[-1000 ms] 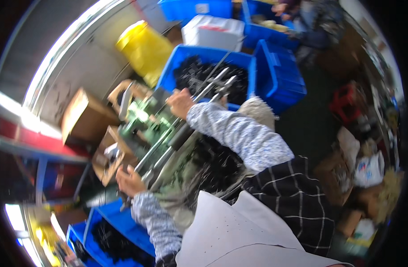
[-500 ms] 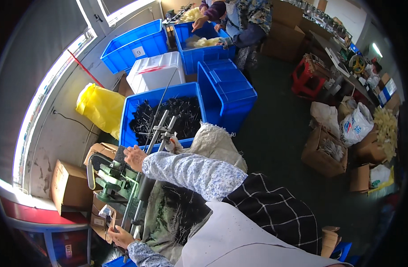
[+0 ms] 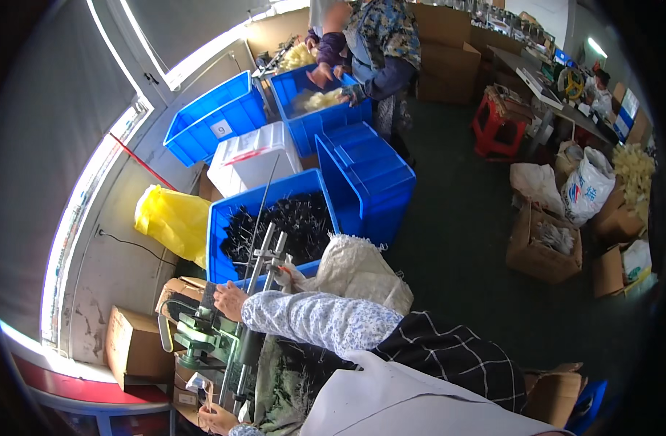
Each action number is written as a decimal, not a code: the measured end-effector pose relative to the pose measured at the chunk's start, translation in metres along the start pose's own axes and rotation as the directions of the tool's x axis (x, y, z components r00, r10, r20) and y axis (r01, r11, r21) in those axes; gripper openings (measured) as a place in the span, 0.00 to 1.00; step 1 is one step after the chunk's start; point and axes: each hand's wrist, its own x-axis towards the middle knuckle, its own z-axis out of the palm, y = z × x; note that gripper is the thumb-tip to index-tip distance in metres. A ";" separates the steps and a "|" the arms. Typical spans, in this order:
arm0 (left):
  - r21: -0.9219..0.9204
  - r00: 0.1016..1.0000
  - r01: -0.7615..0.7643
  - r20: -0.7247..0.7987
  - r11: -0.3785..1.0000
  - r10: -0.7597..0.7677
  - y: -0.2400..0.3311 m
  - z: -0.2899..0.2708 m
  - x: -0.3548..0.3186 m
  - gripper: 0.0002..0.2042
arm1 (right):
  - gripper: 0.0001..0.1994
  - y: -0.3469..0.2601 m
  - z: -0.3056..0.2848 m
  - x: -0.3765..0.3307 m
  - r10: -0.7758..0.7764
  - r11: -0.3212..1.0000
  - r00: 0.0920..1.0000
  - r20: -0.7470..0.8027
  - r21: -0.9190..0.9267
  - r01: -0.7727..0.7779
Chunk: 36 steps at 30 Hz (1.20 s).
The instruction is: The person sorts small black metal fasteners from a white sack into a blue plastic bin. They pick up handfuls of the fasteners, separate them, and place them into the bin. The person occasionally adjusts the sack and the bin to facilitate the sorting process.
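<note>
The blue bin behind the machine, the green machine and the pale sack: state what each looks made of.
Blue bin: moulded plastic, going by its even colour and thick rim. Green machine: painted metal, probably cast; bare steel-looking rods rise from it. Pale sack: likely woven plastic fabric, matt and crumpled. The right hand rests on the machine.

Factory workshop: blue parts crates [image 3: 369, 182], cardboard boxes [image 3: 543, 243], green bench machine [image 3: 202, 338].

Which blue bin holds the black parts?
The blue bin nearest the green machine, beside the yellow bag. The others hold pale material or look empty.
</note>
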 end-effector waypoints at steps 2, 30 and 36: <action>0.013 0.999 -0.033 -0.030 0.999 0.033 -0.005 -0.002 -0.001 0.10 | 0.06 -0.005 -0.011 -0.001 -0.014 1.000 0.999 0.042 -0.018 0.014; 0.010 0.944 0.195 0.271 0.981 -0.190 0.050 -0.060 0.002 0.14 | 0.07 0.001 -0.028 0.053 -0.248 0.889 0.826 0.506 -0.220 0.402; -0.047 0.955 0.201 0.233 0.978 -0.185 0.060 -0.056 0.002 0.15 | 0.03 0.019 -0.053 0.046 -0.479 0.760 0.838 0.262 -0.354 0.545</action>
